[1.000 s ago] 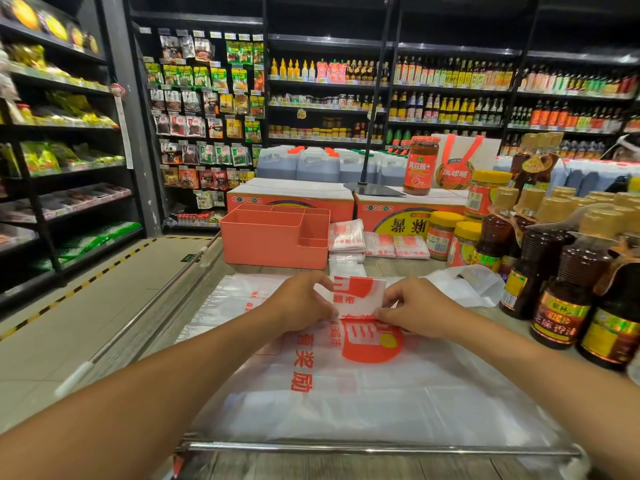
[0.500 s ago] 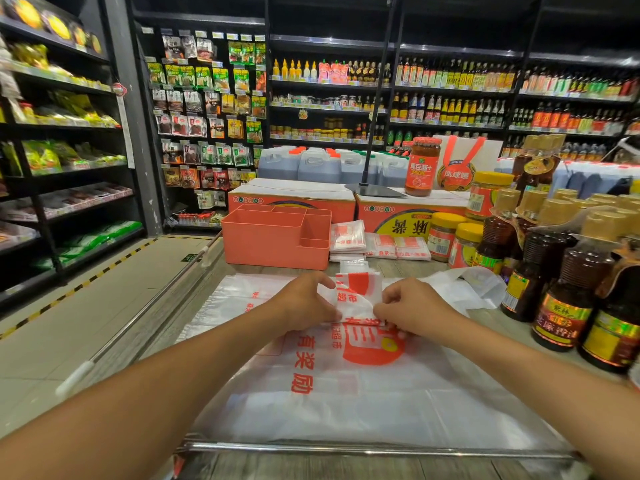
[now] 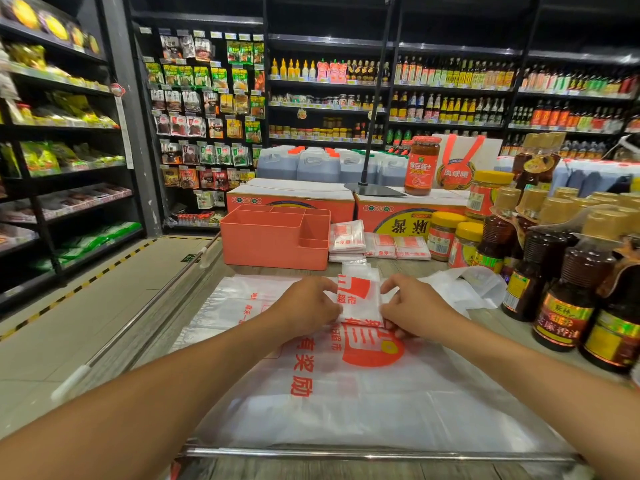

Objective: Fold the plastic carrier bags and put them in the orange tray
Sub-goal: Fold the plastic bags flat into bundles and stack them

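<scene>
A person's left hand (image 3: 308,308) and right hand (image 3: 417,306), fingers curled, pinch opposite edges of a small folded carrier bag (image 3: 360,301), white with red print including "超市". It rests on a flat, unfolded bag (image 3: 346,403) marked "有奖励" on the counter (image 3: 491,318), near the orange tray (image 3: 273,245). Folded bags (image 3: 346,237) sit stacked beside the tray. A jar (image 3: 420,166) behind reads "黄豆酱+".

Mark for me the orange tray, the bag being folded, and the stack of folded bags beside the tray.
orange tray (image 3: 270,245): head view, front wall.
bag being folded (image 3: 360,301): head view, its printed folded panel.
stack of folded bags (image 3: 346,237): head view, top bag's face.
</scene>
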A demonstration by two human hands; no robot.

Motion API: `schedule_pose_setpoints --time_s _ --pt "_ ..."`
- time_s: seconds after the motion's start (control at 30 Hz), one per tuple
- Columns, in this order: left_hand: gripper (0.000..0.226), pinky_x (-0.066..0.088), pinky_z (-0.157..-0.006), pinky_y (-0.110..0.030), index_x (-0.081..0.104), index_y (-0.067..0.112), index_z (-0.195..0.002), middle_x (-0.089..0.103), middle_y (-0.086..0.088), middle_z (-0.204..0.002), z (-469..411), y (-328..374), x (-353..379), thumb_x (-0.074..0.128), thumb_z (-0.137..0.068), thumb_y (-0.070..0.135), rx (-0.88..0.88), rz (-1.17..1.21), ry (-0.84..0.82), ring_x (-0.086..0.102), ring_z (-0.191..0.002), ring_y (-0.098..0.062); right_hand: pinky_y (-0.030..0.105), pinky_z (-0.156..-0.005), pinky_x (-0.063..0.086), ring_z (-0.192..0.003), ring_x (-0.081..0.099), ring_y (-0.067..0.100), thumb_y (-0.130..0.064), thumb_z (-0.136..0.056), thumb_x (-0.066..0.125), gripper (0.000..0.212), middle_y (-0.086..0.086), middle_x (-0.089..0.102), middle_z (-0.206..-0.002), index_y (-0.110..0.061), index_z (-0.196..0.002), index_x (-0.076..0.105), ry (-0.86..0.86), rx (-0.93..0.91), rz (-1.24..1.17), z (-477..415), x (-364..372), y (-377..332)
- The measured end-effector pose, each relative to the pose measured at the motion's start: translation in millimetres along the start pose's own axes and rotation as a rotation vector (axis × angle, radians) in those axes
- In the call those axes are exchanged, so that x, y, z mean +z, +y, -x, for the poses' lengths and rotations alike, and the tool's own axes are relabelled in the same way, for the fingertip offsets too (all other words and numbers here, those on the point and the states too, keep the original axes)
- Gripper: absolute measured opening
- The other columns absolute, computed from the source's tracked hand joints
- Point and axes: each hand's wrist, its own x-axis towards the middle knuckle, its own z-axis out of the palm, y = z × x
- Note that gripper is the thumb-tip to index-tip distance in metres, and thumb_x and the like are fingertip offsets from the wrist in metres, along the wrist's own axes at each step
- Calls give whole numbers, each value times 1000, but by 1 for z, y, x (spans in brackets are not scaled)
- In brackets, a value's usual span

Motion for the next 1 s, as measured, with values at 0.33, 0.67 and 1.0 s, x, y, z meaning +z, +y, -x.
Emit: schedule_pose_setpoints --time_s 0.33,0.67,1.0 --pt "28 60 -76 -28 67 31 -129 75 8 -93 2 -2 1 59 -103 23 77 -74 20 70 -80 -6 29 -58 59 -62 69 8 -18 -91 64 56 -7 65 -110 -25 -144 47 35 -61 49 -1 0 2" --pt "35 55 -95 -39 63 27 -136 72 11 -106 5 0 -2 58 -101 28 44 -199 70 66 -102 -15 25 -67 56 -89 67 10 -24 -89 75 45 -9 62 -120 -30 -130 56 72 -124 37 -12 -1 11" --pt "35 48 -105 -36 64 33 -137 59 9 -143 7 2 1 58 -103 34 77 -374 57 55 -128 -18 4 -62 38 -77 55 -6 -13 -93 65 36 -2 69 -118 -20 -128 69 56 -222 209 -12 4 11"
